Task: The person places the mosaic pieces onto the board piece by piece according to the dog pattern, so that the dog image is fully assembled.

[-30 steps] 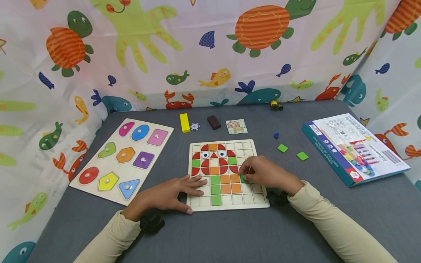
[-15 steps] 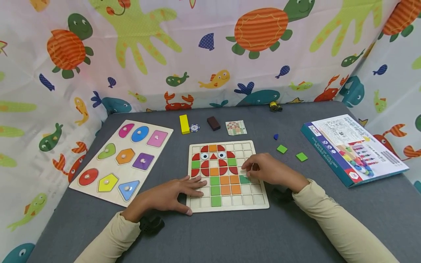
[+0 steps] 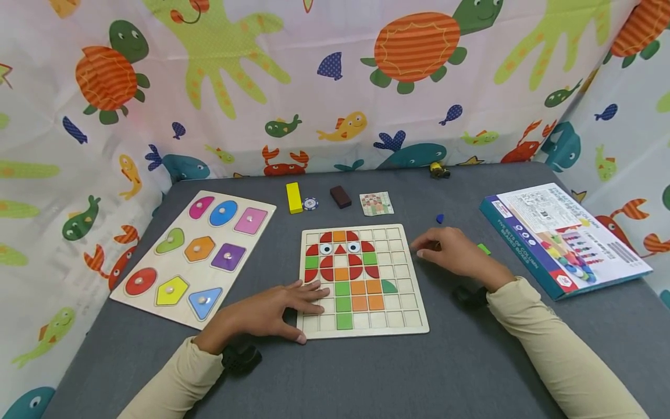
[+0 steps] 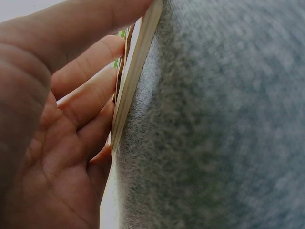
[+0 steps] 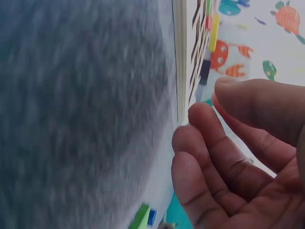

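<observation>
My left hand (image 3: 269, 309) rests on the left edge of a wooden grid board (image 3: 403, 318), fingers extended over it and thumb near its front corner. In the left wrist view the fingers lie along the board's edge (image 4: 136, 71). Red, orange and green tiles with two eye tiles form a figure on the grid. A dark green quarter-round tile (image 3: 389, 286) sits in a cell right of the orange squares (image 3: 367, 294). My right hand (image 3: 452, 251) hovers right of the board, fingers loosely bent, holding nothing. It covers one loose green square; another green square (image 3: 484, 249) shows partly behind it.
A knob shape puzzle (image 3: 196, 256) lies at left. Behind the board are a yellow block (image 3: 294, 198), a poker chip (image 3: 310, 203), a brown block (image 3: 341, 196) and a picture card (image 3: 376, 203). A small blue piece (image 3: 439, 218) and a flat box (image 3: 565, 238) are at right.
My right hand has let go of the dark green quarter-round tile on the board and moved right, off the board, over the loose green squares. The left hand has stayed still.
</observation>
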Demonstrator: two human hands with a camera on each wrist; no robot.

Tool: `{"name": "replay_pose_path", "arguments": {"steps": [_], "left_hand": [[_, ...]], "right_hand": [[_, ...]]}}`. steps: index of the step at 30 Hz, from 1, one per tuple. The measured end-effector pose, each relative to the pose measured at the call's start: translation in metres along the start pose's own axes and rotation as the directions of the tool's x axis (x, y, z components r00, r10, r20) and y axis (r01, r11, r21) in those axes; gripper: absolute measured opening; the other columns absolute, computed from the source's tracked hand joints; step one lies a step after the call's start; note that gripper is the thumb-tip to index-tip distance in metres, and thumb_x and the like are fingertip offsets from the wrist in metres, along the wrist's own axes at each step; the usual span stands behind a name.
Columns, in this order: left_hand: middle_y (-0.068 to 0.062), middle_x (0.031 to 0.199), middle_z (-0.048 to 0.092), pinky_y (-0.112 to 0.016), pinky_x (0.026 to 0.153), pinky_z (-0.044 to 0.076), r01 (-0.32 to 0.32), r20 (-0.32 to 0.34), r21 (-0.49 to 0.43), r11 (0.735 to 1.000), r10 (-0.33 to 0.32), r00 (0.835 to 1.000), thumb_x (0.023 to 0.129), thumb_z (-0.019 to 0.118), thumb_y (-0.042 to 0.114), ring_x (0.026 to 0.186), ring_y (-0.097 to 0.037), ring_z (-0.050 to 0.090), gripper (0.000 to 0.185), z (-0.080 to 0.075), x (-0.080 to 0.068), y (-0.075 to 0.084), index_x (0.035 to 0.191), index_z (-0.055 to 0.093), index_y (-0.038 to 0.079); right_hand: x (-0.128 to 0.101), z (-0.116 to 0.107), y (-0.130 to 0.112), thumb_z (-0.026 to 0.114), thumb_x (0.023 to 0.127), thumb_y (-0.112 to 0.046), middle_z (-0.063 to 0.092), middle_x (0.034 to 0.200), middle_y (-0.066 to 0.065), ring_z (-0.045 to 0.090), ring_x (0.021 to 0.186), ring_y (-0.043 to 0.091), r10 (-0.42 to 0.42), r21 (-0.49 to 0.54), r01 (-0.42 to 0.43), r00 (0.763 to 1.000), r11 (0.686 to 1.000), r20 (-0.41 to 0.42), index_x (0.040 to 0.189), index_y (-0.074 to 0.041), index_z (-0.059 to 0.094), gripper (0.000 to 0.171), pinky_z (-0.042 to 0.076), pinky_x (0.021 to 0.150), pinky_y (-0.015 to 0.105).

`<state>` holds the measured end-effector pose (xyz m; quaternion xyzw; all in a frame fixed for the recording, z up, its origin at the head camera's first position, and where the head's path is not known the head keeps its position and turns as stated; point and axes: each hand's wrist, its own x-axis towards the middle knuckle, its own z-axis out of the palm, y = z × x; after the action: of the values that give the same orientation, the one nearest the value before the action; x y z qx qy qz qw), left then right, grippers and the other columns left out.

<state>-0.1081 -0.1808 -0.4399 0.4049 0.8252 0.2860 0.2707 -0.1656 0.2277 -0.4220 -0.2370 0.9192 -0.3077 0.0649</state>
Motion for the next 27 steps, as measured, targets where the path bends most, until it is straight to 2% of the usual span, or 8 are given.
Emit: {"name": "replay_pose_path", "arguments": {"steps": [8,14,18,23,27], "left_hand": [[0.013,0.155,0.030,-0.050,0.114,0.018,-0.011,-0.013,-0.006,1.000,0.011,1.000,0.085,0.075,0.039,0.146,-0.012,0.010,0.062,-0.001,0.001,0.000,0.141,0.053,0.024],[0.013,0.155,0.030,-0.050,0.114,0.017,-0.012,-0.012,-0.007,1.000,0.012,1.000,0.085,0.075,0.039,0.146,-0.012,0.010,0.062,-0.001,0.000,0.000,0.141,0.054,0.024],[0.014,0.155,0.030,-0.050,0.114,0.017,-0.010,-0.011,-0.007,1.000,0.010,1.000,0.085,0.075,0.039,0.146,-0.013,0.011,0.062,0.000,0.000,-0.001,0.141,0.054,0.025],[0.014,0.155,0.030,-0.049,0.115,0.016,-0.008,-0.005,-0.009,1.000,0.008,1.000,0.085,0.075,0.039,0.146,-0.012,0.010,0.062,0.000,-0.001,-0.001,0.141,0.054,0.025],[0.014,0.155,0.030,-0.049,0.115,0.016,-0.006,-0.002,-0.009,1.000,0.006,1.000,0.085,0.075,0.039,0.146,-0.011,0.010,0.062,0.000,-0.001,0.000,0.141,0.053,0.025]], "right_hand": [[-0.004,-0.019,0.016,0.067,0.091,-0.005,0.069,0.100,0.011,0.063,0.090,0.024,0.053,-0.030,-0.056,0.995,0.998,-0.085,0.110,0.002,0.071,0.020,0.051,0.078,0.045],[-0.007,-0.024,0.025,0.067,0.091,-0.006,0.064,0.114,0.021,0.060,0.100,0.034,0.111,-0.045,-0.116,0.989,0.992,-0.099,0.115,0.002,0.068,0.025,0.048,0.085,0.054],[-0.008,-0.025,0.029,0.067,0.092,-0.006,0.063,0.115,0.023,0.060,0.101,0.036,0.138,-0.051,-0.143,0.985,0.988,-0.103,0.118,0.002,0.067,0.028,0.048,0.085,0.055],[-0.006,-0.025,0.032,0.066,0.090,-0.003,0.064,0.103,0.020,0.059,0.090,0.031,0.144,-0.078,-0.154,0.983,0.985,-0.118,0.115,0.003,0.069,0.025,0.048,0.075,0.047],[-0.004,-0.021,0.028,0.065,0.089,0.000,0.063,0.097,0.017,0.054,0.080,0.025,0.165,-0.109,-0.171,0.984,0.979,-0.065,0.113,0.003,0.069,0.025,0.043,0.064,0.037]]}}
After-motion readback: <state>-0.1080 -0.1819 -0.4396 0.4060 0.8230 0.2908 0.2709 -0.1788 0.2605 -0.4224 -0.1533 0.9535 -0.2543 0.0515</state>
